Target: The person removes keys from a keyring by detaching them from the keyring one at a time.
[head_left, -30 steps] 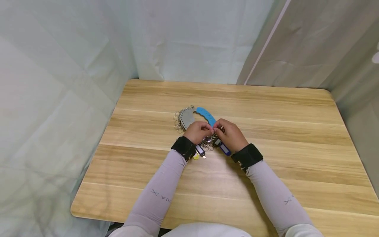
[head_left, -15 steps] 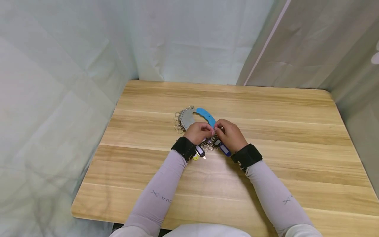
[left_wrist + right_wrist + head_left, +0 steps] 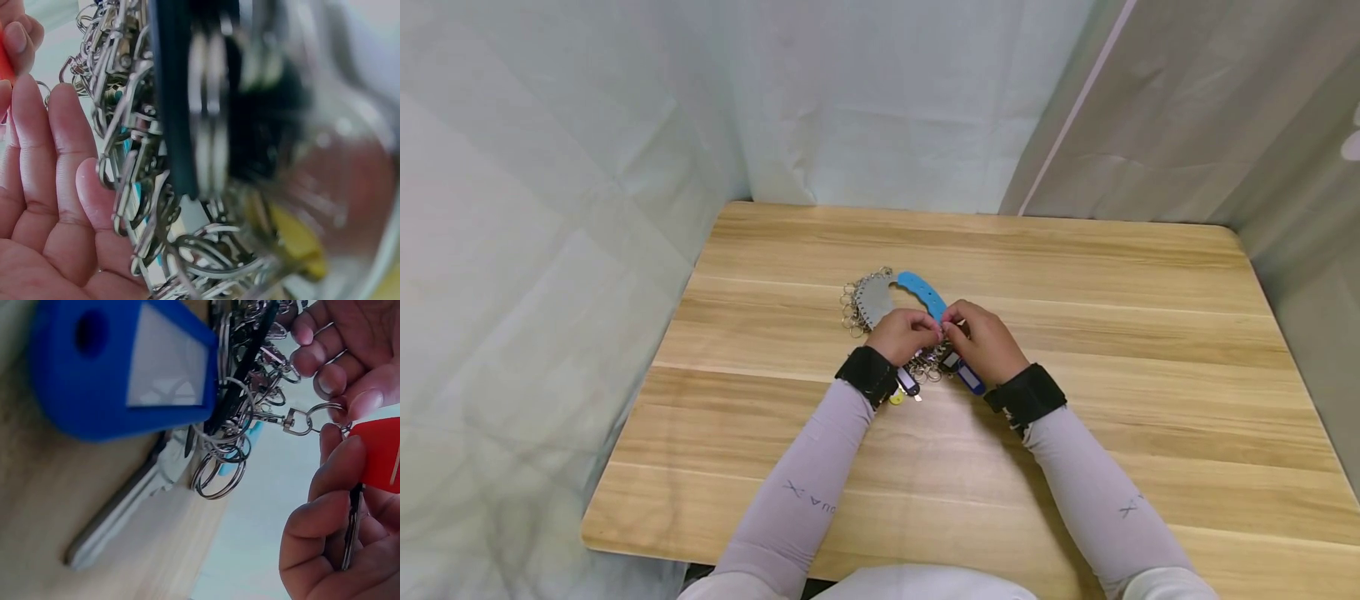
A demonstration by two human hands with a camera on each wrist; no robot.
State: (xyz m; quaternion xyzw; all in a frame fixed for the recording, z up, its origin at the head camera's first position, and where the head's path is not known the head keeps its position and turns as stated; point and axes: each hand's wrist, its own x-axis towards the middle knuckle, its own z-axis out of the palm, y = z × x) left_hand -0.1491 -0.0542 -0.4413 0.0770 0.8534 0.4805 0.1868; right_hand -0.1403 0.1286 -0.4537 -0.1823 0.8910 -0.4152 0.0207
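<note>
A key carrier lies mid-table in the head view: a grey toothed plate [image 3: 874, 298] edged with metal rings, joined to a curved blue handle [image 3: 922, 292]. My left hand [image 3: 901, 335] is over its near side; in the right wrist view its thumb and fingertips pinch a split ring [image 3: 326, 411] on a swivel clasp [image 3: 296, 421]. Close against it, my right hand [image 3: 988, 342] grips a red key tag [image 3: 379, 454], with a key [image 3: 352, 528] hanging below into the palm. The fingers meet over the blue handle's near end, hiding that part of the carrier.
A blue key tag [image 3: 970, 377] and a black key tag [image 3: 907, 381] lie close under the hands, with a yellow tag [image 3: 896, 398] near the left wrist. A loose-hanging key [image 3: 125, 515] shows beside the blue tag. The wooden table [image 3: 1135, 333] spreads around, curtains behind.
Both hands stay together at almost the same spot, with only very small finger shifts. The carrier and tags lie as before.
</note>
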